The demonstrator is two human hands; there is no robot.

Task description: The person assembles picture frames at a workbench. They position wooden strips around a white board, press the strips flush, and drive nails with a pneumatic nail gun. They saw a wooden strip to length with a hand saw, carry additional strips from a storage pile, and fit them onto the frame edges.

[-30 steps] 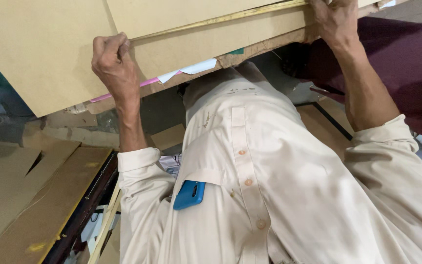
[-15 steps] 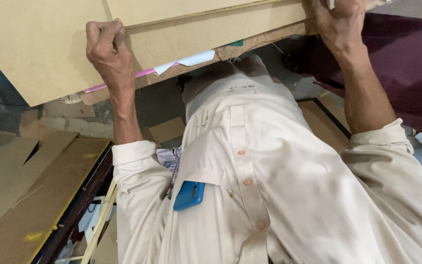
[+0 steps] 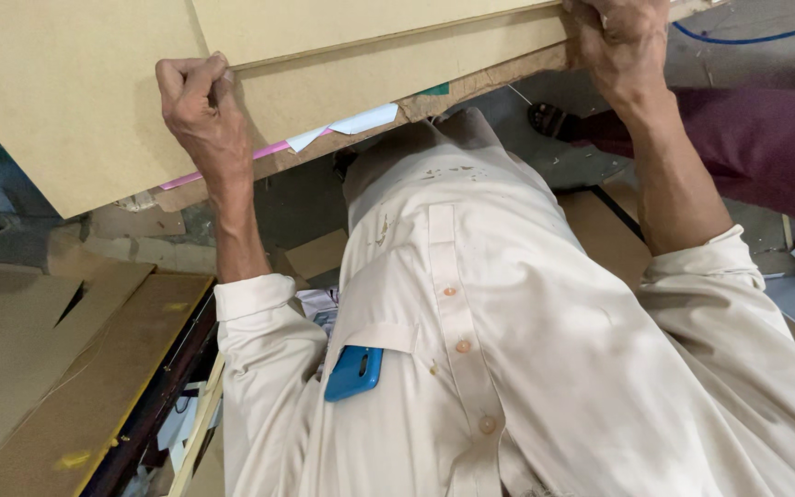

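Both hands are clamping the stack of cardboard sheets (image 3: 342,83) held up ahead of the chest, left hand (image 3: 197,103) and right hand (image 3: 620,44) gripping its near edge wide apart, looking stiff, broad and bulky rather than heavy.

Grey concrete floor (image 3: 747,64) across the upper right of the frame, dusty and scuffed, crossed by a thin blue hose (image 3: 738,39) near the top edge. Flattened brown cardboard sheets (image 3: 39,368) filling the lower left, one with a dark slit. Dark-edged workbench rim (image 3: 154,405) running diagonally at lower left, loose white paper scraps (image 3: 179,428) beside it. Dim, shadowed clutter at far left. Soft, even light throughout.
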